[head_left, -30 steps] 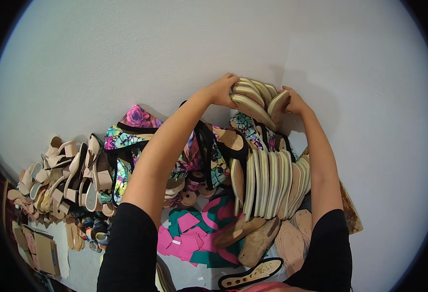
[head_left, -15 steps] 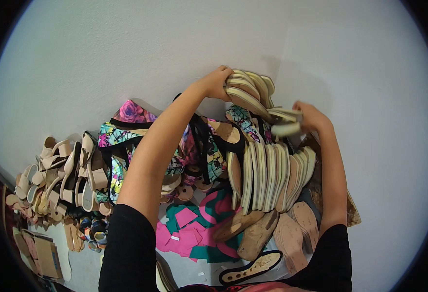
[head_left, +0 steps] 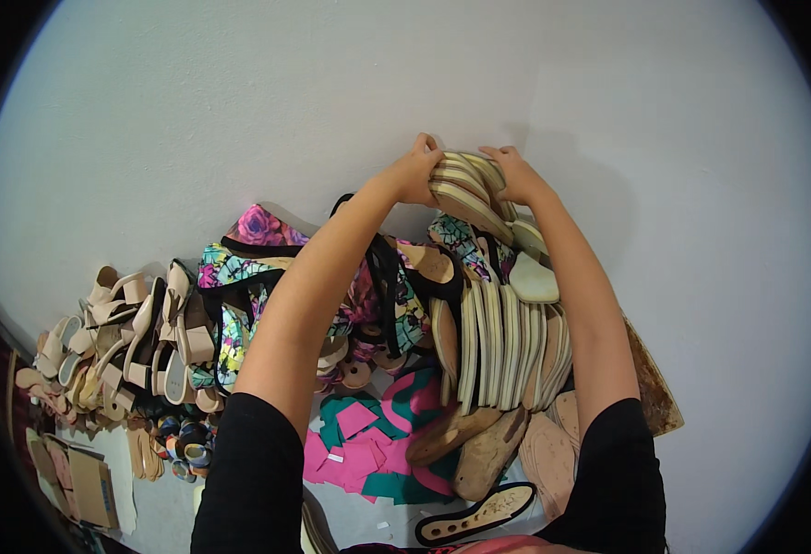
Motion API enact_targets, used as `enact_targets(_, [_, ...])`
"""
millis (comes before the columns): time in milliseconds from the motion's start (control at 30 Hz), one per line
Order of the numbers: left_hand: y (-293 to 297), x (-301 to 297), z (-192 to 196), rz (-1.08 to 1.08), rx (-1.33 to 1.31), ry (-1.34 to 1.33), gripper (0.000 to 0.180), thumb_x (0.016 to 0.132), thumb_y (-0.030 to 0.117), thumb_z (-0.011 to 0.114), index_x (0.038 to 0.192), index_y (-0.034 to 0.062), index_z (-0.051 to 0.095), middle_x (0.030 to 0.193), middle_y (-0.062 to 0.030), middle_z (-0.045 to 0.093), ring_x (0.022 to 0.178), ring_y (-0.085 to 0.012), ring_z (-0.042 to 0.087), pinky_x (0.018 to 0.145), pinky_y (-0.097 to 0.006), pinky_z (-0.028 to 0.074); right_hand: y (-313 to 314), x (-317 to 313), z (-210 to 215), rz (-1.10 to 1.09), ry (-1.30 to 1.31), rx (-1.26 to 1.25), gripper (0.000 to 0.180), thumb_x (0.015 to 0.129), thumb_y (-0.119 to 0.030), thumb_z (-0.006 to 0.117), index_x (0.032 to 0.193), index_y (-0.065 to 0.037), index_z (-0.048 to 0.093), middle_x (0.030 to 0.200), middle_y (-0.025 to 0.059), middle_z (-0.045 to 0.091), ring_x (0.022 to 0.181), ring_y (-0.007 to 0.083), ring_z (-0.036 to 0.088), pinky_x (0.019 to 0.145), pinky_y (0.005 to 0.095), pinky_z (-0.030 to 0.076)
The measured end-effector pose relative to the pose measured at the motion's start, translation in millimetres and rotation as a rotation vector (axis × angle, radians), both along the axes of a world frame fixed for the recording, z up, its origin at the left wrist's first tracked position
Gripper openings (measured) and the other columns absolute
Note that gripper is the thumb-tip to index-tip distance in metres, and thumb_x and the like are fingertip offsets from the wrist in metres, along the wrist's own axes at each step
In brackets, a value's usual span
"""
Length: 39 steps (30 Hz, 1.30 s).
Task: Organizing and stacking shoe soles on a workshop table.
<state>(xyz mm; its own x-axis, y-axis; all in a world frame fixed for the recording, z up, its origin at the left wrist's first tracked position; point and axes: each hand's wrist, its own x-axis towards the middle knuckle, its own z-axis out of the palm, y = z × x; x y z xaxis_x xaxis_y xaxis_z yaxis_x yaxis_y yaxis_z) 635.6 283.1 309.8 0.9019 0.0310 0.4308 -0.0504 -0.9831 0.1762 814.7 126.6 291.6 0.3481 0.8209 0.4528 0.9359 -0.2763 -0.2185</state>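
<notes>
My left hand [head_left: 416, 173] grips the left end of a stack of cream-edged shoe soles [head_left: 468, 196], held up close to the wall. At the stack's other end my right hand [head_left: 517, 175] is closed on the soles, with its fingertips at the upper edge. Beneath that hand, a pale sole [head_left: 534, 279] lies on top of a long row of similar soles [head_left: 507, 346] standing on edge. My right forearm hides the right end of this row.
To the left are floral wedge sandals [head_left: 267, 268] and a pile of beige heeled shoes [head_left: 138, 323]. Closer to me lie pink and green scraps [head_left: 368, 452], wooden shoe lasts [head_left: 486, 452], tan soles [head_left: 547, 454] and a black-edged sole [head_left: 474, 513]. A cardboard box [head_left: 91, 487] is at lower left.
My right hand has moved up and left from the loose soles to the held stack and gripped its right end. The loose pale sole now rests on the row.
</notes>
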Motion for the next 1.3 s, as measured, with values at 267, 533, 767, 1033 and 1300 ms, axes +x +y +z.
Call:
enact_targets(267, [2.9,-4.4,-2.0,-0.108,-0.036,-0.077,0.07,0.048,0.015,0.078,0.109,-0.001,0.049,0.118,-0.0143,0.034,0.098,-0.0341,0.051,0.085,-0.038,0.045,20.7,-11.8,12.2,0.168,0.032,-0.12,0.076,0.061,0.003,0.067,0.128,-0.018,0.038,0.118,0.0108,0.051,0.109,0.029,0.049,0.092,0.0368,0.041])
enact_targets(533, [8.0,-6.6,-2.3,-0.161,-0.015,-0.113,0.069,0.047,0.013,0.079,0.109,0.0032,0.051,0.122,-0.0157,0.035,0.104,-0.0349,0.048,0.087,-0.038,0.043,43.6,-3.4,15.0,0.19,0.225,-0.085,0.054,0.074,-0.016,0.062,0.124,-0.013,0.044,0.117,0.0148,0.053,0.106,0.0307,0.051,0.089,0.0369,0.042])
enact_targets(767, [-2.0,-4.5,-1.4,-0.162,-0.034,-0.069,0.068,0.05,0.01,0.078,0.11,0.0037,0.048,0.124,-0.016,0.035,0.104,-0.0351,0.048,0.087,-0.038,0.043,37.2,-1.2,12.3,0.025,-0.099,-0.156,0.047,0.071,-0.022,0.063,0.112,-0.004,0.05,0.102,0.0192,0.058,0.095,0.0338,0.055,0.084,0.039,0.044])
enact_targets(1033, [-18.9,-30.2,24.9,-0.347,-0.012,-0.163,0.058,0.063,0.003,0.071,0.113,0.002,0.043,0.116,-0.0151,0.043,0.105,-0.0326,0.047,0.089,-0.037,0.04,-55.9,-4.4,36.3,0.013,0.134,0.172,0.042,0.066,-0.014,0.063,0.103,-0.002,0.05,0.089,0.0207,0.059,0.084,0.0337,0.057,0.074,0.0388,0.045])
enact_targets(1300, [-35.1,-98.1,68.4,-0.285,-0.035,-0.209,0.06,0.066,0.004,0.07,0.118,0.0021,0.04,0.11,-0.0143,0.046,0.103,-0.0292,0.047,0.089,-0.037,0.039,-158.5,-68.6,-17.4,0.083,0.079,0.394,0.044,0.064,0.004,0.062,0.106,-0.005,0.05,0.103,0.0148,0.056,0.098,0.0305,0.052,0.084,0.0349,0.042])
